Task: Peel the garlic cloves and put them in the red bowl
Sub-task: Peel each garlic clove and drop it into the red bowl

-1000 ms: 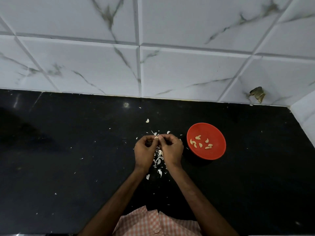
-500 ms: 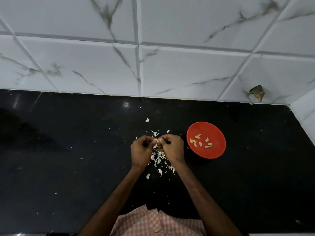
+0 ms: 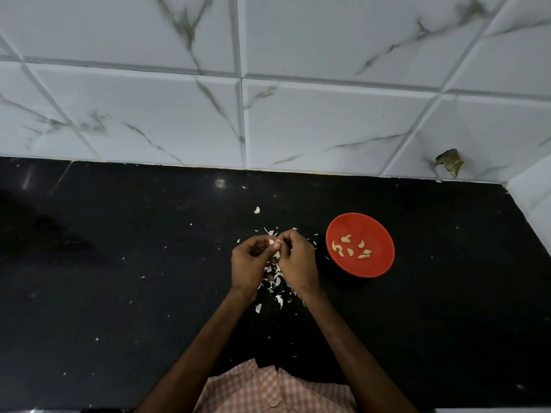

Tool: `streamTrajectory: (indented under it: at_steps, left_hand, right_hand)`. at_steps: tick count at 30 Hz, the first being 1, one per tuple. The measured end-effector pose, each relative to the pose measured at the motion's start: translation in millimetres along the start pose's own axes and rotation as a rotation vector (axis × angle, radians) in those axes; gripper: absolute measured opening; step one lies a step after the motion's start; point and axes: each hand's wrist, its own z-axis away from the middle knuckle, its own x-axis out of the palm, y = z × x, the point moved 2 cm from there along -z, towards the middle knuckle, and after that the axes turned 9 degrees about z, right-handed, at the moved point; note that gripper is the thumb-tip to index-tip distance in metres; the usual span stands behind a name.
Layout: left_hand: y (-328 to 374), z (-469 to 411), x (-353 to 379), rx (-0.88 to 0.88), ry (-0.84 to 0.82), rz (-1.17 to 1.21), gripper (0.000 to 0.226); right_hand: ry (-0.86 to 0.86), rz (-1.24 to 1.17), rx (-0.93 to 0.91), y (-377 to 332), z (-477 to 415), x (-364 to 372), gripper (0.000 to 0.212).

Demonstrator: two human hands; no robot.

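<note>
Pinching a garlic clove (image 3: 272, 242) with the right hand (image 3: 298, 260), the left hand (image 3: 249, 263) has eased slightly toward the left edge of the tabletop (image 3: 119, 293) over the past second. The gap between the wrists has widened, uncovering more peel scraps (image 3: 275, 281).

A black countertop (image 3: 119, 293) meets a white marbled tile wall (image 3: 328, 120), where a brownish scrap (image 3: 450, 165) clings.
</note>
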Motion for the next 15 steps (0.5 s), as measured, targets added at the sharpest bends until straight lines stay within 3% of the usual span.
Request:
streamTrajectory:
  at_steps: [5,9,15]
  left_hand:
    - [0,-2,-1,0.019,-0.004,0.029,0.017]
    - [-3,-4,-5,0.079,0.01,-0.084,0.02]
    - [2,-5,-8,0.17,0.036,-0.245,0.011]
  right_hand:
    - [0.011,-0.077,0.06,3,1,0,0.011]
    - [0.051,-0.099,0.09,8,-1,0,0.012]
    - [0.008,-0.088,-0.055,7,-4,-16,0.02]
